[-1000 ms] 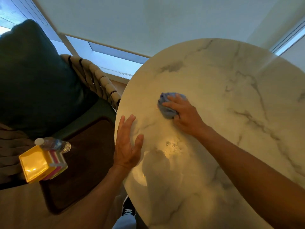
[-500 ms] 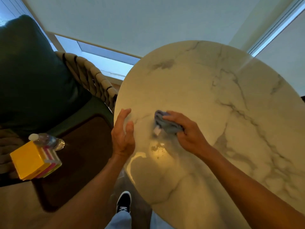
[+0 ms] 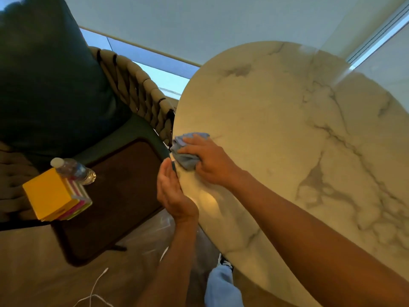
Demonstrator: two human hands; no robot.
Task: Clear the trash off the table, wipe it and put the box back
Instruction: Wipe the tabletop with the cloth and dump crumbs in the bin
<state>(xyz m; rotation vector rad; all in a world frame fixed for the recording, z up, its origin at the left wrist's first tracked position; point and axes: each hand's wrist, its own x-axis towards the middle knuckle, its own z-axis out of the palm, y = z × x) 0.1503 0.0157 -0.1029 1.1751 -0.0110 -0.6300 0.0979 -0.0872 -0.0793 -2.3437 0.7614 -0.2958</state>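
Note:
A round white marble table [image 3: 287,120] fills the right of the head view. My right hand [image 3: 210,159] grips a crumpled blue cloth [image 3: 184,149] and presses it on the table's left edge. My left hand [image 3: 171,191] is cupped, palm up, just off that edge and right below the cloth, holding nothing. A yellow box [image 3: 49,193] with striped pink sides stands on the chair seat at the left, with a clear water bottle [image 3: 74,170] leaning against its far side.
A woven armchair [image 3: 137,89] with a dark green cushion [image 3: 48,69] stands close to the table's left edge. Its brown seat pad [image 3: 115,196] carries the box and bottle. A white cable [image 3: 97,286] lies on the floor. My leg and shoe [image 3: 221,282] are below the table edge.
My right hand has swept the cloth from the middle of the table to its left edge. My left hand has come off the tabletop and turned palm up beside the edge.

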